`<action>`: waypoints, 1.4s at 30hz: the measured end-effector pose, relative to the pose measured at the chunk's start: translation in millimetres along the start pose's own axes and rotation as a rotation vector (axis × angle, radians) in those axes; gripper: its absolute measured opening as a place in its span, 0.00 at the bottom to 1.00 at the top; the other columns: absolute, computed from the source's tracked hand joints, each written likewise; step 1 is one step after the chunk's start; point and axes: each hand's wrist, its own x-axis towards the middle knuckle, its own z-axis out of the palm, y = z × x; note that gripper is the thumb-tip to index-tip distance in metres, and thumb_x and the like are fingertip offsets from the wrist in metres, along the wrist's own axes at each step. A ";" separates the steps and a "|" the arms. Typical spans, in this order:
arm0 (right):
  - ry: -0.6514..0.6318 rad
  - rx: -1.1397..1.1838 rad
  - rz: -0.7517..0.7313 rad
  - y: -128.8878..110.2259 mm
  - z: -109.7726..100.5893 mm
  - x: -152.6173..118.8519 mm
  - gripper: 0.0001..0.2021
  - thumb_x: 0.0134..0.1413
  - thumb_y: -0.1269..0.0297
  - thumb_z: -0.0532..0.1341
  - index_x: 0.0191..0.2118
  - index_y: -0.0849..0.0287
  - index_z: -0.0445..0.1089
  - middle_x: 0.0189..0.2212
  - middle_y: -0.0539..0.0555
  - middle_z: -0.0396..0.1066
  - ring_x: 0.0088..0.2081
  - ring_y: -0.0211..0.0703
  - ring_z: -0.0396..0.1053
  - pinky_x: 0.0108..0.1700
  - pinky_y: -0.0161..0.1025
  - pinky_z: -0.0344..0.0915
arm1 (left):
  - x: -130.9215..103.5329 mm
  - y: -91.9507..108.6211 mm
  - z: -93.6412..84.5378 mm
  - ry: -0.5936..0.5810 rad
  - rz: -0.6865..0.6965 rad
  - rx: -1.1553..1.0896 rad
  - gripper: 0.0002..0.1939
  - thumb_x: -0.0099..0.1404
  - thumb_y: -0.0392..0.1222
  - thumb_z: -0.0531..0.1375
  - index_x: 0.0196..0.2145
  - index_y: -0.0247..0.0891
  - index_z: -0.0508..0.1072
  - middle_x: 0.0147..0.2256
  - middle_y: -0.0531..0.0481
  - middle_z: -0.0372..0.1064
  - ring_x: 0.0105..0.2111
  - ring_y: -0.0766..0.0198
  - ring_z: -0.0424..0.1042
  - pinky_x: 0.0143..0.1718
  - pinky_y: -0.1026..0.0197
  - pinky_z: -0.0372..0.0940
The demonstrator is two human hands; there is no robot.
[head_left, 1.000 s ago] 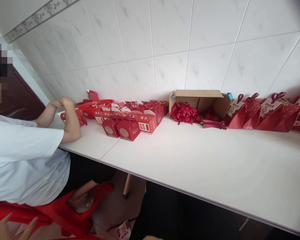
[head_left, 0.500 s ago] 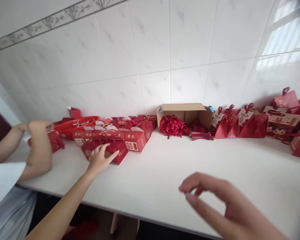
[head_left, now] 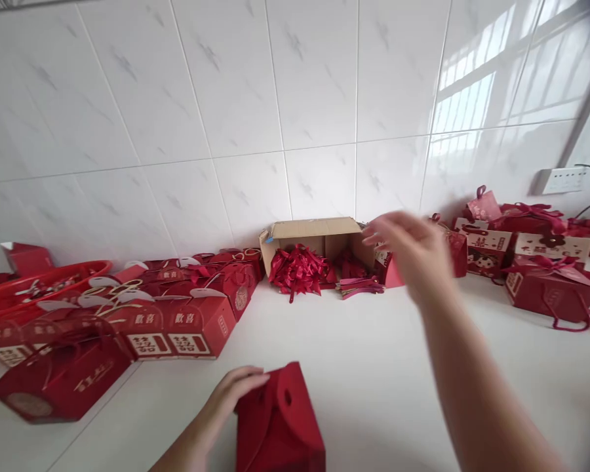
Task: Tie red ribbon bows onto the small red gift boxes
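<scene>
My left hand (head_left: pixel 231 396) grips the upper left edge of a plain dark red gift box (head_left: pixel 280 426) at the bottom middle. The box's top flaps are folded together, with a hole showing in the flap. My right hand (head_left: pixel 410 252) is raised over the far side of the table, somewhat blurred, its fingers apart and pointing left with nothing seen in them. It hangs in front of a standing red gift bag (head_left: pixel 392 267), partly hiding it. Just left of it lie a stack of flat ribbons (head_left: pixel 360 286) and a heap of red ribbon bows (head_left: pixel 299 270) in a cardboard box (head_left: pixel 319 228).
Red gift boxes with handles (head_left: pixel 194 324) stand in rows at left, beside a red basin (head_left: pixel 96 269). A dark red box (head_left: pixel 71 380) sits before them. At right are decorated boxes, one with a bow (head_left: pixel 550 288). A power strip (head_left: pixel 563 181) is on the tiled wall.
My view has turned right. My left hand has brought a red box from the left group to the front middle. My right hand has moved up and away toward the back. The co-worker is out of view.
</scene>
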 end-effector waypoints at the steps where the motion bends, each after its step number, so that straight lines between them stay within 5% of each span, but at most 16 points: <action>1: -0.122 -0.187 0.070 21.6 19.8 -0.4 0.14 0.60 0.61 0.49 0.39 0.62 0.68 0.36 0.57 0.73 0.35 0.42 0.71 0.37 0.40 0.68 | 16.6 -1.2 7.0 -0.046 0.037 -0.002 0.40 0.47 0.47 0.66 0.57 0.50 0.58 0.58 0.46 0.55 0.57 0.45 0.56 0.58 0.50 0.54; 2: -0.286 -0.385 0.102 43.9 39.4 -3.0 0.15 0.61 0.63 0.46 0.44 0.61 0.67 0.41 0.58 0.72 0.40 0.42 0.70 0.41 0.40 0.67 | 32.7 -3.7 14.1 -0.089 0.083 -0.014 0.43 0.48 0.45 0.66 0.59 0.49 0.53 0.59 0.45 0.53 0.58 0.45 0.55 0.58 0.49 0.53; 6: -0.534 -0.543 0.129 119.9 101.9 -33.5 0.18 0.55 0.70 0.52 0.51 0.59 0.66 0.51 0.59 0.67 0.51 0.51 0.63 0.50 0.46 0.60 | 78.7 -21.3 45.7 -0.094 0.219 -0.208 0.48 0.54 0.47 0.62 0.62 0.44 0.34 0.60 0.37 0.47 0.59 0.43 0.51 0.57 0.44 0.52; 11: -0.737 -0.645 0.133 160.2 131.1 -64.7 0.25 0.56 0.60 0.53 0.61 0.51 0.56 0.64 0.57 0.47 0.59 0.61 0.51 0.56 0.57 0.48 | 85.7 -34.0 61.5 -0.152 0.281 -0.343 0.44 0.58 0.49 0.59 0.61 0.47 0.33 0.60 0.37 0.45 0.59 0.43 0.50 0.55 0.44 0.54; 17: -0.815 -0.690 0.153 172.0 137.6 -60.2 0.26 0.58 0.56 0.47 0.61 0.56 0.56 0.63 0.56 0.50 0.59 0.57 0.48 0.57 0.59 0.43 | 81.4 -24.5 57.0 -0.257 0.250 -0.402 0.44 0.60 0.52 0.58 0.60 0.43 0.31 0.48 0.39 0.59 0.53 0.47 0.58 0.54 0.44 0.53; 21: -0.796 -0.709 0.146 171.4 138.6 -59.0 0.26 0.57 0.55 0.47 0.60 0.58 0.57 0.61 0.56 0.54 0.57 0.57 0.49 0.56 0.58 0.45 | 84.0 -26.6 59.0 -0.248 0.269 -0.373 0.45 0.58 0.51 0.59 0.60 0.42 0.32 0.47 0.39 0.60 0.51 0.48 0.60 0.53 0.44 0.54; 26: -0.795 -0.723 0.126 168.1 137.6 -60.6 0.29 0.57 0.55 0.47 0.64 0.54 0.47 0.60 0.56 0.56 0.56 0.58 0.50 0.55 0.57 0.47 | 83.8 -30.1 59.5 -0.266 0.267 -0.375 0.46 0.57 0.49 0.60 0.60 0.43 0.32 0.44 0.42 0.62 0.49 0.50 0.62 0.53 0.46 0.54; 32: -0.795 -0.753 0.132 168.8 138.0 -61.5 0.29 0.58 0.54 0.45 0.63 0.61 0.51 0.61 0.62 0.50 0.57 0.60 0.49 0.55 0.57 0.46 | 83.5 -27.5 59.5 -0.234 0.246 -0.372 0.45 0.55 0.48 0.61 0.60 0.43 0.36 0.47 0.41 0.60 0.50 0.49 0.60 0.52 0.47 0.56; 36: -0.844 -0.731 0.102 170.0 136.3 -60.4 0.26 0.59 0.55 0.44 0.62 0.54 0.54 0.66 0.53 0.41 0.58 0.60 0.49 0.55 0.59 0.46 | 84.3 -27.2 59.6 -0.249 0.232 -0.383 0.45 0.55 0.48 0.61 0.60 0.42 0.35 0.43 0.42 0.62 0.50 0.49 0.60 0.52 0.47 0.56; 42: -0.863 -0.696 0.071 166.9 134.0 -58.8 0.27 0.59 0.57 0.46 0.64 0.46 0.46 0.60 0.53 0.55 0.57 0.57 0.51 0.56 0.57 0.46 | 85.3 -34.3 62.2 -0.289 0.239 -0.454 0.46 0.56 0.47 0.61 0.60 0.42 0.32 0.45 0.40 0.62 0.50 0.48 0.62 0.52 0.47 0.57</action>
